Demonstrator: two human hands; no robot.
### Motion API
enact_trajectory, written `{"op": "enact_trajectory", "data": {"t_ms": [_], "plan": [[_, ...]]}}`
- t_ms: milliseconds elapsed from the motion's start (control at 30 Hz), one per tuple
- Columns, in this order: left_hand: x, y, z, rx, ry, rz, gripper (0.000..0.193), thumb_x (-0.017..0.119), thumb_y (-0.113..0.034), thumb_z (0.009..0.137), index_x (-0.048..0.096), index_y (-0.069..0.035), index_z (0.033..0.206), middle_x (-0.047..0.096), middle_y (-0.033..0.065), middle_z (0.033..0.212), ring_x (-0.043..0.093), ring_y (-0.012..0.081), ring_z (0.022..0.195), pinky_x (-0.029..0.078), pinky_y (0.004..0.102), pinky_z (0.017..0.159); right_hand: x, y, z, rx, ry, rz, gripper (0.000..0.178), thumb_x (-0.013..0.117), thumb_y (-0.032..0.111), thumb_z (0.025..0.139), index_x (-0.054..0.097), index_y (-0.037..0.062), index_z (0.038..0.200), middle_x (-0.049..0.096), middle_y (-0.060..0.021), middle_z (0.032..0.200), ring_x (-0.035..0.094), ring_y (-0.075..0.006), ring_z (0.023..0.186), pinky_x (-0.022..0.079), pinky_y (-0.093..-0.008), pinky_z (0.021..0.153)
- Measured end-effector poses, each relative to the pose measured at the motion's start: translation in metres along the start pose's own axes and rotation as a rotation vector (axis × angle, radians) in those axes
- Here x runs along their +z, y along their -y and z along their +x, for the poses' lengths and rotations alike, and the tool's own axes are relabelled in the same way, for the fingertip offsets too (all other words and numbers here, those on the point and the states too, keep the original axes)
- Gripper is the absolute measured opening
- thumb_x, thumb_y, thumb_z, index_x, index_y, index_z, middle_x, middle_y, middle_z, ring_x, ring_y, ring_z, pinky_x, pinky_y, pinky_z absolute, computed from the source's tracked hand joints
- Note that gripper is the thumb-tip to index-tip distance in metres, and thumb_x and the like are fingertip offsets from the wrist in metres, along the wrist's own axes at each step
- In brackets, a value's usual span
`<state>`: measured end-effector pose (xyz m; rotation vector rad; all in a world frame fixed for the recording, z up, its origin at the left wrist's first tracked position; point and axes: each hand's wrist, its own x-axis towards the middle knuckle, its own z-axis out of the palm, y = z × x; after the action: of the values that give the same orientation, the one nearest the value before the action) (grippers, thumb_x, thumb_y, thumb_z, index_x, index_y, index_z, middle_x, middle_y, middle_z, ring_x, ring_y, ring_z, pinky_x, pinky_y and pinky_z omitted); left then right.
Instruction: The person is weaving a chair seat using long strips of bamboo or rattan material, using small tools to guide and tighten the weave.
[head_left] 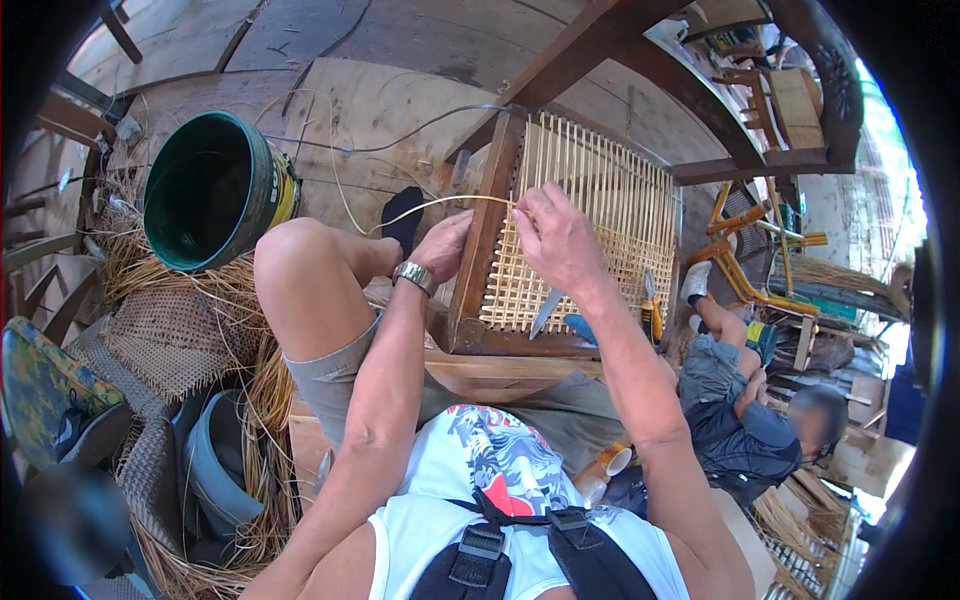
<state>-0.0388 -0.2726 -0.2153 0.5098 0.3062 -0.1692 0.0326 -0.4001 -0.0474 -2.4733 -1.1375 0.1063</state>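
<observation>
In front of me a dark wooden chair frame (480, 235) carries a partly woven cane seat (600, 190). Its weave is dense near me and sparser at the far side. My right hand (560, 240) is above the seat, thumb and fingers pinched on a pale cane strand (450, 200). That strand crosses the left rail and loops away over the floor. My left hand (447, 245) is against the outer side of the left rail, its fingers mostly hidden by the wood. On the seat lie a knife blade (545, 312), a blue handle (580, 328) and a yellow-and-black tool (650, 310).
A dark green bucket (255, 190) stands left of my knee. Loose cane strips (265, 400), a woven cane piece (170, 330) and a grey-blue tub (225, 460) lie farther left. Another person (745, 420) sits at right, near a yellowish chair frame (735, 260). An orange cup (610, 460) is beside me.
</observation>
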Motion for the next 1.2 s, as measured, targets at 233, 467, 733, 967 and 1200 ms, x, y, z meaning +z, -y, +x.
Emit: {"op": "enact_trajectory", "data": {"t_ms": [233,467,733,967,1200], "plan": [[-0.001,0.003,0.004,-0.183,0.071,-0.178,0.035,0.056,-0.033,0.100,0.064,-0.005,0.118,0.071,0.0049,0.103,0.069,0.0150,0.088,0.059,0.0322,0.079,0.012,-0.002,-0.003,-0.007,-0.004,-0.124,0.009,0.062,0.012,0.090,0.062,0.0028,0.088,0.059,-0.0109,0.078,0.064,-0.0300,0.069,0.052,-0.0410,0.063],[-0.015,0.014,0.015,-0.230,0.084,-0.287,0.033,0.060,-0.030,0.097,0.064,-0.003,0.117,0.072,0.0073,0.104,0.070,0.0183,0.089,0.059,0.0350,0.081,0.023,-0.010,-0.005,-0.066,-0.153,-0.113,0.010,0.065,0.016,0.089,0.067,0.0059,0.092,0.063,-0.0077,0.083,0.064,-0.0270,0.069,0.052,-0.0410,0.065],[-0.019,0.020,0.019,-0.211,0.024,-0.300,0.038,0.057,-0.033,0.099,0.061,-0.005,0.124,0.070,0.0071,0.111,0.070,0.0174,0.090,0.060,0.0320,0.077,0.011,-0.005,-0.002,0.029,-0.205,-0.078,0.009,0.064,0.013,0.086,0.062,0.0054,0.083,0.062,-0.0096,0.079,0.064,-0.0261,0.071,0.049,-0.0422,0.070],[-0.021,0.023,0.015,-0.202,0.126,-0.384,0.037,0.057,-0.032,0.098,0.062,-0.005,0.122,0.069,0.0093,0.112,0.068,0.0204,0.099,0.057,0.0393,0.088,0.016,-0.005,-0.002,0.030,-0.231,-0.011,0.010,0.069,0.013,0.084,0.064,0.0040,0.083,0.062,-0.0096,0.077,0.063,-0.0273,0.072,0.049,-0.0431,0.072],[-0.036,0.027,0.015,-0.242,0.101,-0.404,0.036,0.056,-0.029,0.099,0.060,-0.003,0.124,0.069,0.0117,0.114,0.068,0.0224,0.102,0.056,0.0406,0.092,0.010,-0.010,-0.008,-0.050,-0.176,0.051,0.014,0.072,0.015,0.082,0.069,0.0025,0.088,0.065,-0.0113,0.081,0.065,-0.0288,0.077,0.050,-0.0410,0.072]]}}
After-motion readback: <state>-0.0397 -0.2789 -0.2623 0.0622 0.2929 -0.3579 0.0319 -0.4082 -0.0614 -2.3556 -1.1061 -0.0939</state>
